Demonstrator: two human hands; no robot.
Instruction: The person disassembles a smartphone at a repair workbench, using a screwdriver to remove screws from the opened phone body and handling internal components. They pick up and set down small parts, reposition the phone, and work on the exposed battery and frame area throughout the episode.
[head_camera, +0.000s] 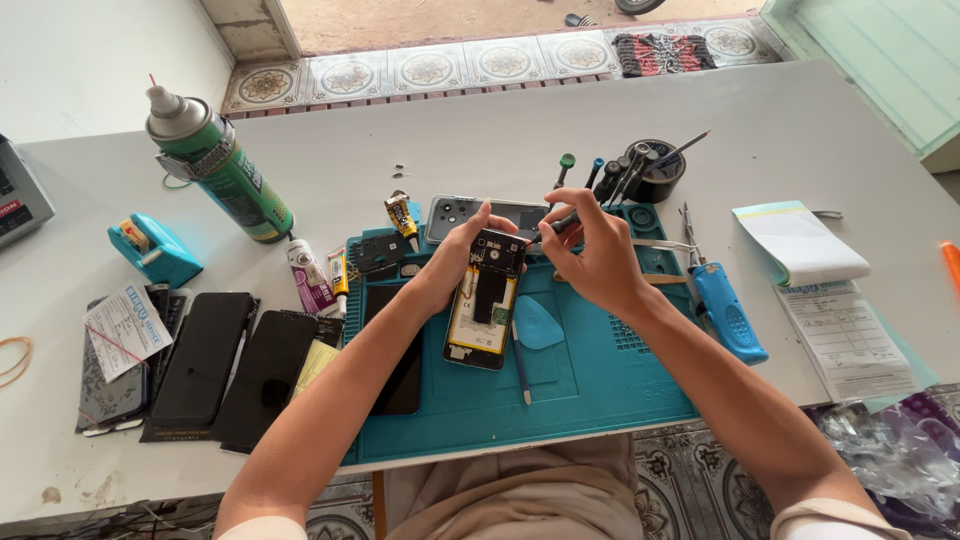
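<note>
A person's left hand (455, 255) gripped the top end of an opened phone (484, 300), fingers wrapped around its edges, while the right hand (597, 255) pinched a thin screwdriver (553, 228) between thumb and fingertips, its tip at the phone's upper right corner. The phone lay tilted on a teal work mat (600, 385), its yellow-edged battery and dark inner plate exposed.

The likeliest trouble, judging from the pose, was a slip: the tool sat close to the bare boards, and a skid could have scratched a part or jabbed the battery below it. Any small screw lifted there could also have rolled off among the clutter. The phone was propped rather than flat, so a loosened grip could have let it drop onto the mat.

Room was tight above the phone, where a grey back cover (460, 212) lay just beyond it and a black cup of tools (655, 172) stood further right. Right of the phone were a blue pick (540, 322), touching a thin pen-like tool (520, 365), and a blue handheld tool (728, 312) near the mat's right edge. Left of the phone lay glue tubes (310, 278), dark screens (232, 365) and a green spray can (222, 170). Below the phone, the mat stayed mostly bare up to the table's near edge, the freest space for the forearms.
</note>
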